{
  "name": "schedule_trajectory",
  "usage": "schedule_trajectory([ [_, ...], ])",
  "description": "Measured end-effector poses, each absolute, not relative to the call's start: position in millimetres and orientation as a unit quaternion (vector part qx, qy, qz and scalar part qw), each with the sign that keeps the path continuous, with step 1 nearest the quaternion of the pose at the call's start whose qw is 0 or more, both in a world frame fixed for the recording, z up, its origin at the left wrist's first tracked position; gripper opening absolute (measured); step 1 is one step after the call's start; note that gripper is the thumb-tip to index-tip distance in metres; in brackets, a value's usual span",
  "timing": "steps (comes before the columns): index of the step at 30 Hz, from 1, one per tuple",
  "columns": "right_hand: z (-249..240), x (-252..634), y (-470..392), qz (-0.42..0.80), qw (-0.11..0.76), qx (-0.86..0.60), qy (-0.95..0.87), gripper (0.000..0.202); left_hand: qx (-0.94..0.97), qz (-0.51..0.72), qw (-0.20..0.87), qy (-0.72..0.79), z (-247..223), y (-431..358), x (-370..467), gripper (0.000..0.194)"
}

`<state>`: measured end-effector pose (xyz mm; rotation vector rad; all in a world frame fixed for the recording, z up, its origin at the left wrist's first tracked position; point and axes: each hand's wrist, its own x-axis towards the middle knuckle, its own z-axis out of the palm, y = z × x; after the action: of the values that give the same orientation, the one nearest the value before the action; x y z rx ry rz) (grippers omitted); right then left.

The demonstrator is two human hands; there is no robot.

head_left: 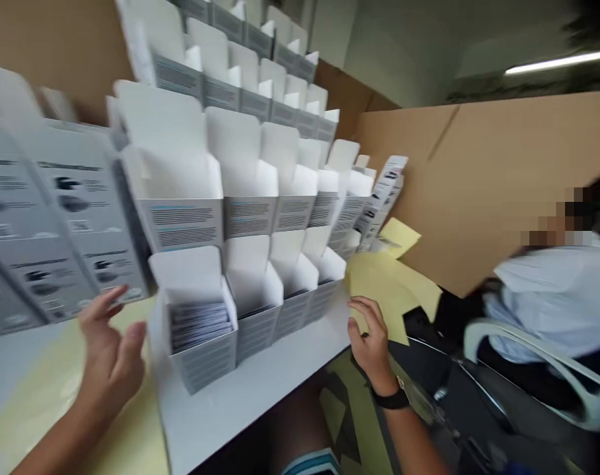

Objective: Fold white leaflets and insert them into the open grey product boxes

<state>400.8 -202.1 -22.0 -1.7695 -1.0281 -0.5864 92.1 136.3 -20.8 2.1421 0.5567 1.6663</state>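
Note:
My left hand (112, 356) hovers left of the front row of cartons, its fingers and thumb spread and nothing in them. Beside it is an open white and grey carton (208, 363) with its lid flap up and a stack of folded papers (200, 324) inside. To the right of this carton stand more open cartons in the same row, such as one (260, 335) with papers just showing inside. My right hand (370, 336), with a dark band on the wrist, is near the table's right edge beside yellow sheets (393, 284). Its fingers are loosely bent, apart from the thumb, and hold nothing.
Several tiers of open cartons (183, 224) rise behind the front row. Printed cartons (82, 211) stand stacked at the left. Cardboard panels (498, 178) stand behind. At the right a person (557, 297) sits on a chair with a pale armrest (527, 346).

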Motion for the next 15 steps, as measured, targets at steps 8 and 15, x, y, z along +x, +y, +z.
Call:
schedule_trajectory([
  [8, -40, 457, -292, -0.219, 0.124, -0.857, -0.449, 0.074, 0.779, 0.590, 0.149, 0.150, -5, 117, 99, 0.072],
  [15, -51, 449, -303, -0.319, 0.226, -0.817, -0.425, 0.043, 0.753, 0.645, 0.091, 0.090, 28, 110, 90, 0.065],
])
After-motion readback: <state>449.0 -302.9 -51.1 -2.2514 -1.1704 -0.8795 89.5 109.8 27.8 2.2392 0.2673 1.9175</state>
